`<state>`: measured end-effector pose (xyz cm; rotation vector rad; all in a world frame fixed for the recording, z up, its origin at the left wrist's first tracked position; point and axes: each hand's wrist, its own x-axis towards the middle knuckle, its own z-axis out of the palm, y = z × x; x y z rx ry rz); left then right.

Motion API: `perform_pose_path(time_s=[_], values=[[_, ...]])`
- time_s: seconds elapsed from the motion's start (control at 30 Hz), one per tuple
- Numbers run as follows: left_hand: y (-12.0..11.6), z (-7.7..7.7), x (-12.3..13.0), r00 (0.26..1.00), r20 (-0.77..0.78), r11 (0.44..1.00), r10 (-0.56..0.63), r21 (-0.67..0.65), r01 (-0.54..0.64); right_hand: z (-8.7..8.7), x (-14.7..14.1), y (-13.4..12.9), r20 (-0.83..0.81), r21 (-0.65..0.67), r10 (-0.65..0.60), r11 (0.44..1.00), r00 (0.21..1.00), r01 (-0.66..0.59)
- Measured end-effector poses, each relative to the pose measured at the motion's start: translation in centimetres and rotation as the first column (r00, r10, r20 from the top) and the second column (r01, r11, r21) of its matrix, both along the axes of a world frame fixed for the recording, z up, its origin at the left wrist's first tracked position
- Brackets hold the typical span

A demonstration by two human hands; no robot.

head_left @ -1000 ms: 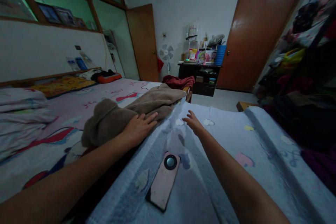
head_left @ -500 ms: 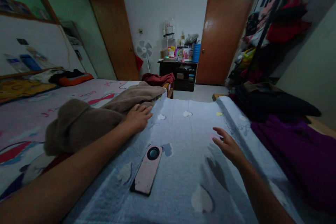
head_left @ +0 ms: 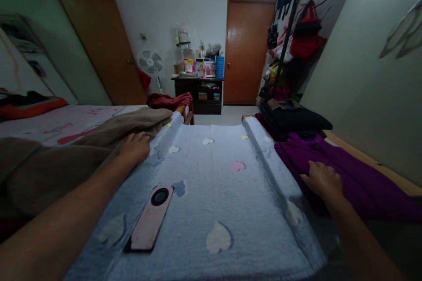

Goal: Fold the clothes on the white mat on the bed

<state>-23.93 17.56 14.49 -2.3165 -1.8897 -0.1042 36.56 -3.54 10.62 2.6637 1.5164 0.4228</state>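
My left hand [head_left: 134, 147] lies on the near edge of a brown plush blanket [head_left: 82, 153], fingers stretched out, beside the pale blue sheet [head_left: 204, 189] with a heart pattern. Over the folded purple garment [head_left: 349, 158] on the right, my right hand [head_left: 323, 180] is open with fingers apart; whether it touches the cloth is hard to tell. A pink phone [head_left: 150, 221] with a round black camera ring rests face down on the sheet, between my two arms.
Folded dark clothes [head_left: 293, 116] are stacked behind the purple garment. A dark red cloth [head_left: 169, 101] lies at the far bed corner. Farther back stand a white fan [head_left: 150, 62], a black cabinet [head_left: 198, 101] and a closed brown door [head_left: 245, 48]. Bags [head_left: 306, 30] hang at right.
The view has swung to the right. My right hand has moved from above the sheet over to the purple garment. My left hand stays at the brown blanket.
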Motion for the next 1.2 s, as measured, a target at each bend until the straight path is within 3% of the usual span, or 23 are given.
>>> perform_pose_path(time_s=[0.07, 0.17, 0.23, 0.3, 0.37, 0.4, 0.47, 0.53, 0.63, 0.73, 0.83, 0.93, 1.0, 1.07, 1.13, 1.2], values=[[-0.7, 0.0, 2.2, 0.994, -0.095, 0.998, 0.053, -0.008, -0.054, 0.1, 0.9, 0.0, -0.026, 0.017, 0.026, 1.000, 0.999, -0.025], [-2.3, 0.3, 6.8, 0.994, -0.081, 0.996, 0.069, 0.059, -0.064, 1.3, 1.9, 0.3, -0.078, 0.136, 0.076, 0.989, 0.994, -0.065], [-4.0, 0.4, 10.7, 0.996, 0.028, 0.995, -0.087, 0.047, 0.086, 2.9, 2.2, 0.4, -0.065, 0.293, 0.100, 0.953, 0.993, -0.077], [-6.1, 0.4, 15.2, 0.926, 0.231, 0.946, -0.300, -0.051, 0.319, 4.9, 2.1, 0.2, -0.026, 0.482, 0.126, 0.871, 0.992, -0.098], [-8.3, 0.3, 19.8, 0.763, 0.507, 0.854, -0.402, -0.095, 0.512, 6.9, 1.1, -0.1, 0.017, 0.638, 0.190, 0.754, 0.982, -0.157], [-9.4, 0.3, 22.1, 0.656, 0.647, 0.799, -0.388, -0.118, 0.589, 7.7, 0.2, -0.4, 0.043, 0.692, 0.236, 0.693, 0.971, -0.199], [-11.0, 0.4, 26.5, 0.415, 0.885, 0.691, -0.212, -0.165, 0.704, 8.5, -2.4, -1.0, 0.094, 0.770, 0.321, 0.576, 0.942, -0.274], [-11.7, 0.5, 30.2, 0.158, 0.980, 0.619, 0.118, -0.197, 0.760, 8.2, -5.9, -1.5, 0.129, 0.785, 0.434, 0.505, 0.892, -0.359], [-11.4, 0.1, 34.2, -0.184, 0.824, 0.563, 0.536, -0.187, 0.805, 5.7, -11.2, -2.0, 0.074, 0.705, 0.622, 0.520, 0.779, -0.482], [-10.8, -1.5, 36.0, -0.367, 0.669, 0.587, 0.646, -0.127, 0.800, 2.4, -13.9, -2.3, -0.156, 0.473, 0.774, 0.604, 0.614, -0.641], [-11.1, -3.8, 36.2, -0.359, 0.700, 0.639, 0.617, -0.180, 0.748, 0.8, -12.8, -3.0, -0.413, 0.400, 0.789, 0.606, 0.455, -0.688], [-12.1, -5.8, 35.9, -0.245, 0.757, 0.629, 0.606, -0.268, 0.730, 1.5, -8.6, -4.5, -0.498, 0.522, 0.749, 0.661, 0.437, -0.539], [-12.8, -6.5, 35.9, -0.179, 0.766, 0.613, 0.617, -0.325, 0.720, 2.3, -4.8, -5.6, -0.469, 0.584, 0.718, 0.689, 0.515, -0.429], [-13.5, -6.8, 36.3, -0.117, 0.756, 0.575, 0.644, -0.377, 0.726, 2.8, -0.7, -6.5, -0.410, 0.597, 0.599, 0.746, 0.688, -0.295], [-14.1, -6.8, 36.9, -0.055, 0.729, 0.507, 0.682, -0.416, 0.755, 2.6, 3.4, -7.0, -0.350, 0.535, 0.340, 0.837, 0.873, -0.112], [-14.8, -6.5, 37.7, 0.015, 0.696, 0.404, 0.718, -0.434, 0.805, 1.8, 6.9, -7.0, -0.340, 0.372, 0.025, 0.922, 0.940, 0.110]])
